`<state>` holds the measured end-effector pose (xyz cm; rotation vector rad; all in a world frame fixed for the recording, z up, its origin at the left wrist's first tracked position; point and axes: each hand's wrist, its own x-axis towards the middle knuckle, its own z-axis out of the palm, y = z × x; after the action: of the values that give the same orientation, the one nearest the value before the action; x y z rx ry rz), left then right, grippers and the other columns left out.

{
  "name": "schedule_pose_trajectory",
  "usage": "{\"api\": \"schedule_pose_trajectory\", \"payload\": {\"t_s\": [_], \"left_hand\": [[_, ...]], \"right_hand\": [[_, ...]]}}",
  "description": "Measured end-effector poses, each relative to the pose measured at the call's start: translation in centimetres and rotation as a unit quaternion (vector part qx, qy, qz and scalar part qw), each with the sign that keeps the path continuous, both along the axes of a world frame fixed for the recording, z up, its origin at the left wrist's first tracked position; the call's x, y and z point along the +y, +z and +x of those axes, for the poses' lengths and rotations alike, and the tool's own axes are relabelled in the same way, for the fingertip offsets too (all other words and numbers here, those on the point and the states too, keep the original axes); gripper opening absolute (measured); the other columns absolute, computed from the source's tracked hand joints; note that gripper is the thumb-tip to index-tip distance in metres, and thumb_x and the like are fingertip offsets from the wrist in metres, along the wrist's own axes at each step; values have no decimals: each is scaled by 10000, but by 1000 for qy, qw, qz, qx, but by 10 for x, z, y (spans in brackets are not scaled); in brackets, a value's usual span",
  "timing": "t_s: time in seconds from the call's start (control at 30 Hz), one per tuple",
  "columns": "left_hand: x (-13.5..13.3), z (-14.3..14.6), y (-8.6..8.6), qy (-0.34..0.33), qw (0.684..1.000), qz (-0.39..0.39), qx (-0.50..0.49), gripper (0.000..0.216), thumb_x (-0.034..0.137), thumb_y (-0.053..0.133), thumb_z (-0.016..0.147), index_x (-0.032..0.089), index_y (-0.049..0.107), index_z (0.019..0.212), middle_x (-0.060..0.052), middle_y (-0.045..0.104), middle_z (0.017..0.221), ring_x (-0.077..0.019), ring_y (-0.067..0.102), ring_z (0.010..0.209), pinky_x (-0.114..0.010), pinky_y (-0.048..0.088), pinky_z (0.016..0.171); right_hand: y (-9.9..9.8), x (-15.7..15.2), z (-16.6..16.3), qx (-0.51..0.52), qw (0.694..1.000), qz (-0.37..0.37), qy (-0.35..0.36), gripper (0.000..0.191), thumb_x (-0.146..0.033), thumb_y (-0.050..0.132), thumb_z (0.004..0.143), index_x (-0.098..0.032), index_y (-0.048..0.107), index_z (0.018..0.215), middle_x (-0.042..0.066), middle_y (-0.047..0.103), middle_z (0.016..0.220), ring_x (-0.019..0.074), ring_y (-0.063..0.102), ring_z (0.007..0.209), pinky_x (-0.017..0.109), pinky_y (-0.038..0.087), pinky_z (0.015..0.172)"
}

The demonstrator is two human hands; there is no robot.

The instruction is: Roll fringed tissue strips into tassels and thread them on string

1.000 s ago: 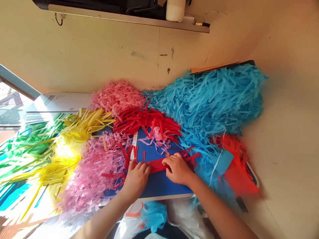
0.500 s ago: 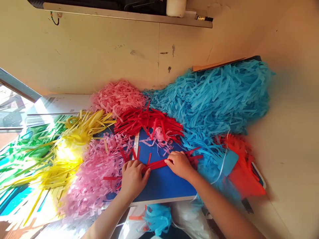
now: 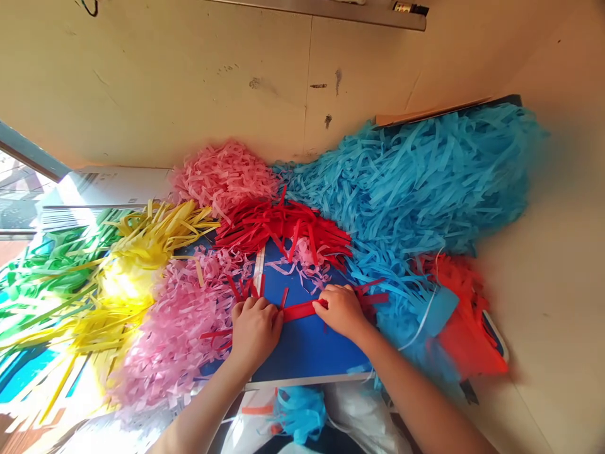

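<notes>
A red paper strip (image 3: 299,309) lies across a blue board (image 3: 307,350) between my two hands. My left hand (image 3: 254,329) has its fingers curled and pinches the strip's left end. My right hand (image 3: 342,309) is closed over the strip's right end and presses it onto the board. Loose red strips (image 3: 246,289) stick up just beyond my left hand. A heap of red strips (image 3: 278,227) sits farther back on the board.
Piles of cut paper ring the board: blue (image 3: 416,183) at right, pink (image 3: 174,328) at left, yellow (image 3: 137,265), green (image 3: 47,265), light pink (image 3: 224,176) behind, orange-red (image 3: 463,315) at far right. A beige wall (image 3: 189,82) rises behind. White and blue scraps (image 3: 297,413) lie below the board's edge.
The red piece between my hands has gone from a wider band to a narrow strip. Both hands shifted slightly up the board. The camera tilted down, and the shelf slid out of view.
</notes>
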<state>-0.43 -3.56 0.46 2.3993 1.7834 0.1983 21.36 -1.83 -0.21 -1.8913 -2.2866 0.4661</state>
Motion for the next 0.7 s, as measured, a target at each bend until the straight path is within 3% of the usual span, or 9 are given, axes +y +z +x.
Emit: {"api": "schedule_pose_trajectory", "payload": {"t_s": [0.1, 0.23, 0.37, 0.43, 0.57, 0.7], "left_hand": [[0, 0, 0, 3, 1000, -2, 9, 352, 342, 470, 955, 210, 679, 704, -72, 668, 797, -270, 560, 851, -439, 343, 820], [-1, -1, -1, -34, 999, 39, -1, 205, 256, 499, 949, 226, 701, 930, -74, 706, 935, -279, 571, 955, -468, 346, 921], [-3, -1, -1, -176, 982, 69, 19, 278, 127, 455, 962, 265, 696, 979, -36, 728, 959, -257, 567, 1065, -505, 233, 1089], [-3, 1, 1, -202, 976, 74, 25, 273, 121, 455, 960, 249, 695, 973, -39, 733, 937, -254, 570, 1075, -518, 204, 1117], [-3, 7, 6, -196, 977, 80, 21, 198, 224, 504, 950, 218, 700, 925, -65, 735, 923, -274, 569, 1089, -542, 206, 1128], [-1, 12, 6, -171, 979, 109, 28, 179, 256, 542, 931, 206, 699, 862, -69, 727, 865, -274, 595, 1034, -533, 238, 1111]], "right_hand": [[0, 2, 1, -2, 1000, -5, -4, 207, -307, 632, 890, -202, 672, 716, 6, 684, 787, 153, 601, 749, 301, 321, 724], [3, -1, 2, -9, 999, 31, -3, 121, -327, 653, 892, -210, 670, 921, 38, 696, 950, 205, 595, 902, 339, 327, 794], [10, -9, 0, -31, 975, 127, 179, 139, -182, 529, 952, -213, 657, 910, 55, 692, 1002, 228, 536, 1016, 418, 272, 915], [10, -11, -2, -40, 960, 137, 240, 163, -191, 504, 960, -194, 653, 894, 62, 690, 949, 223, 534, 965, 422, 276, 892], [7, -4, -5, -71, 948, 147, 271, 224, -183, 482, 963, -164, 652, 819, 66, 679, 850, 205, 535, 854, 400, 286, 813], [9, 4, -3, -48, 956, 140, 251, 212, -201, 525, 939, -179, 656, 775, 45, 684, 821, 193, 537, 844, 386, 278, 800]]}}
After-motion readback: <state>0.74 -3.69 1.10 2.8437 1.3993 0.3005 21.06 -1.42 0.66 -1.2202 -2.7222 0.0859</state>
